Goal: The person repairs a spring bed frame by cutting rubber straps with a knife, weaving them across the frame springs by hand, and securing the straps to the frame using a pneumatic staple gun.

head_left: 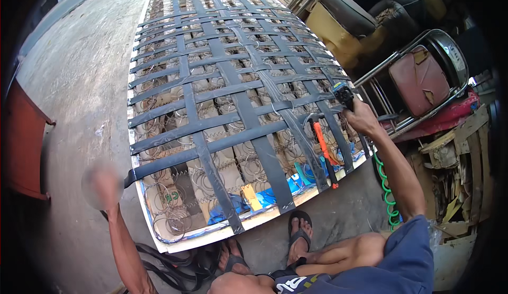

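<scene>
A mattress-like spring frame (161, 245) lies before me, pale-edged, with coil springs showing under a lattice of black straps (247, 111). Beyond its left edge is my left hand (104, 185), blurred, apparently closed round the end of the nearest crosswise strap (164, 163), which runs straight from it across the frame. At the right edge my right hand (362, 117) grips a black staple gun (343, 94) with a blue-and-yellow end. An orange-and-black hand tool (319, 138) rests on the straps near my right hand; its kind is unclear.
A green coiled hose (389, 199) hangs beside my right forearm. Loose black straps (177, 270) lie by my sandalled feet. Right of the frame stand a folding chair (420, 80), old dark seats (346, 11) and scrap wood (450, 151). A red cabinet-like object (26, 140) is far left.
</scene>
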`<state>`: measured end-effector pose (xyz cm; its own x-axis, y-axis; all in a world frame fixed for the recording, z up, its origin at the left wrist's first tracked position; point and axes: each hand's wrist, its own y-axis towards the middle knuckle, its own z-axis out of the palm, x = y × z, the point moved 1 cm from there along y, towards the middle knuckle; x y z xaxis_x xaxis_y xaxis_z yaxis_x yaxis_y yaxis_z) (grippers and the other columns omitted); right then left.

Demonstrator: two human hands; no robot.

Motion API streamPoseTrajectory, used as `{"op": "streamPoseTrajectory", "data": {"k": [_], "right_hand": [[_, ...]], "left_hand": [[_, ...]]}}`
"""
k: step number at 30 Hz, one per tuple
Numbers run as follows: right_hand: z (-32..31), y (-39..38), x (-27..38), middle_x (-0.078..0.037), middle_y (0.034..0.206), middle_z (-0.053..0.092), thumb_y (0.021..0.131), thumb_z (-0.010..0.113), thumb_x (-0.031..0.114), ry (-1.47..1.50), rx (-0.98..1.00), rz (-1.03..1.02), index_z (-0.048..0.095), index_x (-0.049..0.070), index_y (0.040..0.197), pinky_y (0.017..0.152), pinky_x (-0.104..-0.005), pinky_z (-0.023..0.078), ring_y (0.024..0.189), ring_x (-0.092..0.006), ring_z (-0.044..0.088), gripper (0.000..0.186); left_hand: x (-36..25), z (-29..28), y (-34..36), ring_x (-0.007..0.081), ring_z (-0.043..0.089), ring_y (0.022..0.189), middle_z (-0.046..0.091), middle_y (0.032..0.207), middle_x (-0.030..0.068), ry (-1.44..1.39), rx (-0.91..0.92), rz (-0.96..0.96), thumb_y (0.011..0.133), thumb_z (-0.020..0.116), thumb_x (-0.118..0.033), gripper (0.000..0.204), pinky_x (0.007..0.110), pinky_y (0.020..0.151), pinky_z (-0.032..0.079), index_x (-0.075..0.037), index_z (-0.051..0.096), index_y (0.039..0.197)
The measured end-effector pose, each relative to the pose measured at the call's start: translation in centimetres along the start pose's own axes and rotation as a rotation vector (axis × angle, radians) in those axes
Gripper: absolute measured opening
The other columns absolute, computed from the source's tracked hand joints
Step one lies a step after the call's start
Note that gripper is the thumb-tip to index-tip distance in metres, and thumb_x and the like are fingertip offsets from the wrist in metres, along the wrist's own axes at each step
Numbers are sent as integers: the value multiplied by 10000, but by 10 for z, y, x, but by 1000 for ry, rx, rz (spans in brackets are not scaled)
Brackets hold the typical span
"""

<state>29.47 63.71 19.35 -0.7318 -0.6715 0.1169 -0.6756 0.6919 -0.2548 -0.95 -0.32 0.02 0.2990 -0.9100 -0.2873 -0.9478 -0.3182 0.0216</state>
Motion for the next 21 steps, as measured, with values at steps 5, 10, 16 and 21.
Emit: {"op": "streamPoseTrajectory", "data": {"k": [5, 10, 16, 21], "right_hand": [[40, 80, -120, -360, 1307, 523, 900, 636, 186, 57, -450, -204, 259, -7, 1549, 1014, -494, 453, 1198, -504, 540, 775], [105, 79, -134, -313, 1315, 537, 905, 650, 343, -29, -481, -222, 320, 2, 1534, 1072, -514, 394, 1228, -455, 517, 787], [112, 17, -87, -282, 1327, 530, 902, 648, 226, 180, -846, -279, 511, -28, 1371, 1097, -557, 364, 1293, -439, 463, 551], [138, -138, -123, -204, 1133, 588, 927, 639, 126, 634, -902, -80, 563, -11, 1299, 975, -454, 477, 1121, -388, 561, 403]], "left_hand": [[-129, -110, -108, 484, 677, 988, 717, 1029, 264, 372, 40, 208, 996, 540, -415, 430, 530, 849, 530, -40, 682, 1152], [-214, -65, -151, 443, 584, 1185, 637, 1226, 275, -181, -151, 590, 1034, 482, -362, 419, 481, 998, 466, -58, 625, 1285], [-150, 51, -91, 330, 218, 1529, 259, 1656, 121, 191, 108, 698, 1086, 258, -472, 599, 584, 1195, 164, -160, 295, 1595], [-162, 76, -77, 365, 332, 1455, 378, 1573, 183, 105, 104, 801, 1078, 289, -484, 622, 506, 1181, 242, -83, 383, 1544]]}}
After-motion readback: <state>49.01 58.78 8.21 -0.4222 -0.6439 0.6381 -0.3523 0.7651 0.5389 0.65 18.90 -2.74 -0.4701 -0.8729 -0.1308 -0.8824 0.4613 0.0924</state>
